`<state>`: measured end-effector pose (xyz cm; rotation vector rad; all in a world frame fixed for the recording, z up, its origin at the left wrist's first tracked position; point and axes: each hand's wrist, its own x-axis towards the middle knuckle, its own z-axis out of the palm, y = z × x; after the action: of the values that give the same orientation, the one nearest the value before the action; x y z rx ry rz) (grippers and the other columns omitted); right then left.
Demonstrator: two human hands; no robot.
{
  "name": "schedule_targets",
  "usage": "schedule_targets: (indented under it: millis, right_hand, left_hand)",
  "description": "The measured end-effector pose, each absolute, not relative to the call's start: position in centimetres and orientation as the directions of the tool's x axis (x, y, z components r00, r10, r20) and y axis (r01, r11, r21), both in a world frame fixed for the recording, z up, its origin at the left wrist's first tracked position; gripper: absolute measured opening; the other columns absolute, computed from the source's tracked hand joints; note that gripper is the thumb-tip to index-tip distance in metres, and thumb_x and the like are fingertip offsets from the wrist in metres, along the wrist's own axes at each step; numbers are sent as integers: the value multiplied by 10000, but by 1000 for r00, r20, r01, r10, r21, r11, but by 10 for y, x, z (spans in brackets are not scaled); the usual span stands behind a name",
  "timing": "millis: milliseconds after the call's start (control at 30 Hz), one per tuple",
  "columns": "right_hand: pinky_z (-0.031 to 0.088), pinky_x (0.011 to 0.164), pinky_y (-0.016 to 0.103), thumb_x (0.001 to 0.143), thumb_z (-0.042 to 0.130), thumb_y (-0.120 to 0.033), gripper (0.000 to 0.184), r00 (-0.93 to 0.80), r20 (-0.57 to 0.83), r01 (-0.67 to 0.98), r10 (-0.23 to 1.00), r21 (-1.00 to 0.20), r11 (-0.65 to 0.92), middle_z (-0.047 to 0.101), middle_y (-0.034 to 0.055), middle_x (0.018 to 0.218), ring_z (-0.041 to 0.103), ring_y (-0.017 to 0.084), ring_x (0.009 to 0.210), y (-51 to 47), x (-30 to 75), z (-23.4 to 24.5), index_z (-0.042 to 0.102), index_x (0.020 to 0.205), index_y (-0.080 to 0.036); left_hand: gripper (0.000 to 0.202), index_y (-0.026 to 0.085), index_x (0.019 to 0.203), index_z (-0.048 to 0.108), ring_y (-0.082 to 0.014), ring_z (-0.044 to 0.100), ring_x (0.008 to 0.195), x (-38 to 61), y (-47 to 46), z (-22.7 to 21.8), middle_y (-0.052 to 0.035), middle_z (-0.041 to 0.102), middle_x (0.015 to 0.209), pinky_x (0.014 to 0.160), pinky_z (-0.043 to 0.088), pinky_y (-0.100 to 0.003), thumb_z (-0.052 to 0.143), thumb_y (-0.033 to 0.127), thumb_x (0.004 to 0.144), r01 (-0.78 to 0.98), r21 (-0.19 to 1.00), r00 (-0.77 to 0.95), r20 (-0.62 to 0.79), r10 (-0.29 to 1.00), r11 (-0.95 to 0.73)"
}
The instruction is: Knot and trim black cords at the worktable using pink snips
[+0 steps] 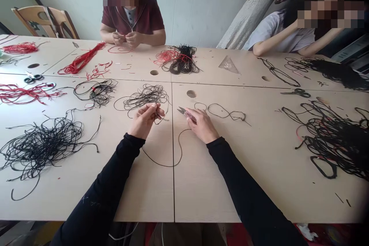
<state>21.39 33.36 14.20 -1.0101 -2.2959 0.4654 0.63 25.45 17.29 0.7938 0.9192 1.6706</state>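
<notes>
Black cord point(158, 115) is pinched in the left hand's point(143, 121) fingertips, thread snips point(183, 112) held in the right hand's point(203, 125) curled fingers.

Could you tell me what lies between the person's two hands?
Head view: the blades of thread snips in the right hand, and the seam between two tabletops.

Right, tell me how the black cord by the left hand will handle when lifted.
The black cord is probably floppy: it lies in slack curves. It likely weighs little, being thin. The tangled pile beyond it crosses itself, so lifting one strand may drag others along.
</notes>
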Motion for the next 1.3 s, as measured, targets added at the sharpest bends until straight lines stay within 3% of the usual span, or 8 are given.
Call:
schedule_targets:
  millis: [200,400,633,800,967,1100,1167,1300]
  right_hand:
    - [471,951,428,837,515,-143,348,-508,395,563,765,-520,642,641,101,1102,550,255,1039,331,219,141,651,1156,-176]
    - [483,885,402,834,514,-205,261,-445,369,588,816,-567,577,641,108,991,564,251,962,329,225,148,692,1022,-173]
    - [465,712,324,816,475,-371,307,69,300,586,951,-784,205,689,103,933,558,191,725,343,268,161,663,906,-145]
    - [462,677,308,795,513,-425,311,-100,105,644,989,-751,145,673,72,824,570,185,700,318,281,166,656,873,-160]
    - [473,743,334,793,583,-435,326,-335,-30,754,942,-609,249,642,53,865,571,202,790,279,286,174,658,1014,-208]
    - [459,792,356,845,531,-355,185,-373,-82,792,924,-546,271,626,61,841,565,220,856,259,286,174,640,836,-205]
    - [457,786,361,872,478,-329,212,-377,-96,796,921,-542,269,624,73,843,566,222,850,255,286,175,594,754,-197]
    - [469,734,339,903,436,-386,238,-403,-75,722,912,-638,267,614,76,855,560,203,794,254,290,186,535,802,-195]
  left_hand:
    - [83,146,769,647,-94,566,563,-33,252,186,15,602,614,563,477,-225,693,210,744,-567,729,-492,74,868,-383]
    - [86,146,732,642,-102,600,599,-29,254,179,-11,635,658,608,516,-218,709,200,722,-609,749,-405,-9,914,-263]
    - [205,129,835,658,-154,659,698,-9,253,175,-67,692,777,628,533,-239,745,268,711,-566,804,-284,14,959,-180]
    - [196,139,794,636,-176,660,753,3,252,173,-88,695,832,648,526,-266,749,273,707,-550,827,-219,-6,976,-119]
    - [181,141,776,631,-151,627,702,-1,253,170,-66,666,787,619,512,-258,736,270,703,-551,822,-302,-40,953,-140]
    - [191,147,762,614,-149,612,659,-2,253,169,-52,647,758,576,497,-261,731,282,695,-541,833,-310,-69,948,-116]
    - [195,148,757,609,-151,610,655,-2,254,170,-51,644,756,576,497,-265,728,289,693,-535,837,-309,-72,948,-111]
    - [196,147,765,610,-148,604,653,-2,253,171,-48,637,749,576,496,-263,719,294,693,-529,842,-317,-77,945,-109]
